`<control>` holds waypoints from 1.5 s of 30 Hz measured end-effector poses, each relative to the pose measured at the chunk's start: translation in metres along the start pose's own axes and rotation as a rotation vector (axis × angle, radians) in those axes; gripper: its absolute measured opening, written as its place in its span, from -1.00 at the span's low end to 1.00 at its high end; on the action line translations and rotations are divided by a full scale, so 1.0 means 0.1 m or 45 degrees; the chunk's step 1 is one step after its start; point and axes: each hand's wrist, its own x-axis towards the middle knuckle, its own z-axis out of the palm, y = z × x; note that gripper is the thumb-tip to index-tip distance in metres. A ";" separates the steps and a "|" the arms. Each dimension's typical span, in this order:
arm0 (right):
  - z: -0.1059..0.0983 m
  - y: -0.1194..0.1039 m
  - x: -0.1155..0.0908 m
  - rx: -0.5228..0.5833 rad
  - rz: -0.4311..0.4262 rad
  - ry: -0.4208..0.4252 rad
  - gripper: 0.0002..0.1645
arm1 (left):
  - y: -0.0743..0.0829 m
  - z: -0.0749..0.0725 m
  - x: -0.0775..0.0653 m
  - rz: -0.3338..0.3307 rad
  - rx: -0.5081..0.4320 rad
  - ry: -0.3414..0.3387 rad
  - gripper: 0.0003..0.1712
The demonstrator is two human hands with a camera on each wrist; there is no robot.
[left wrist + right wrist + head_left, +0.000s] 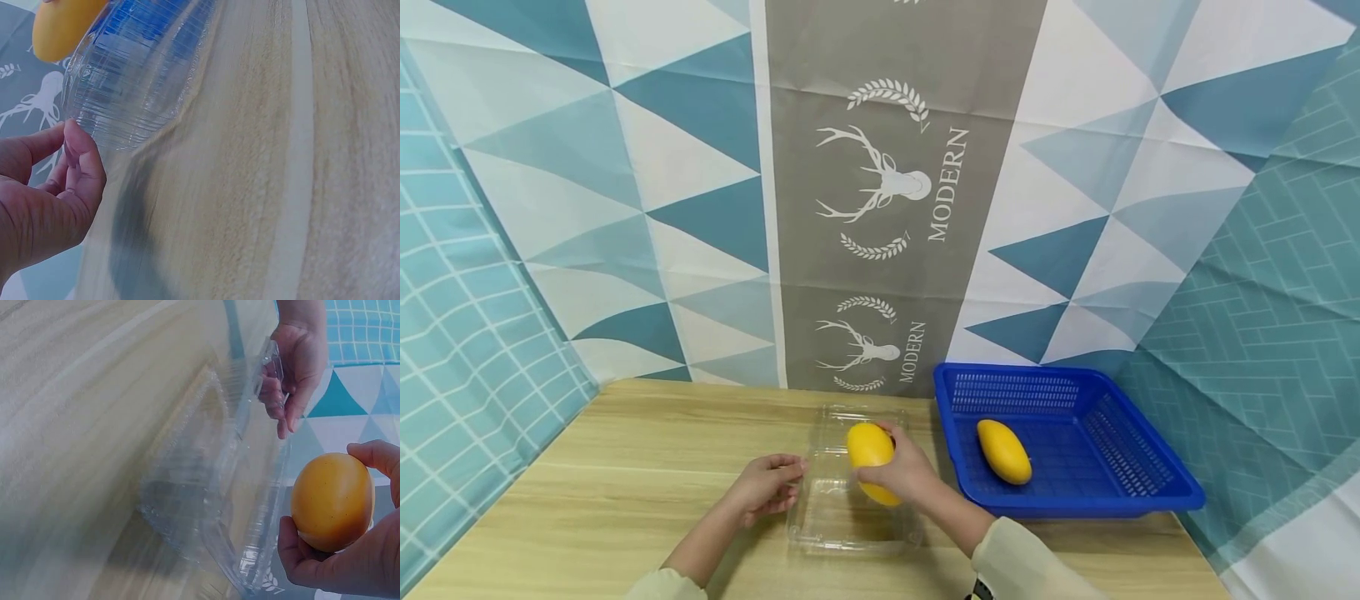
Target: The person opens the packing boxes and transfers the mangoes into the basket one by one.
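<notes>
A clear plastic container (pixel 850 533) stands on the wooden table, its long side running away from me. My left hand (pixel 769 487) pinches its left rim between thumb and fingertips; the left wrist view shows that hand (pixel 53 194) at the container's edge (pixel 119 119). Over the container, my right hand (pixel 906 467) grips a yellow mango (pixel 869 443), the thumb lying across it. From the right wrist, the mango (pixel 331 500) sits between thumb and fingers, above the rim of the container (pixel 215 481).
To the right, a blue plastic basket (pixel 1071 502) with slotted walls stands on the table (pixel 662 450). A second mango (pixel 1004 452) lies inside it, on the left. Patterned cloth (pixel 880 275) hangs behind the table and along both sides.
</notes>
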 end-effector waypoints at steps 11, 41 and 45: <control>-0.10 -0.04 0.07 0.054 -0.006 0.020 -0.03 | 0.00 0.00 0.01 0.008 0.000 -0.007 -0.43; -0.25 -0.10 0.09 -0.005 0.034 0.056 -0.03 | 0.00 0.01 0.02 0.015 -0.017 -0.006 -0.42; -0.28 -0.08 0.10 -0.019 0.043 0.061 -0.03 | -0.01 0.00 0.01 0.012 -0.007 0.000 -0.42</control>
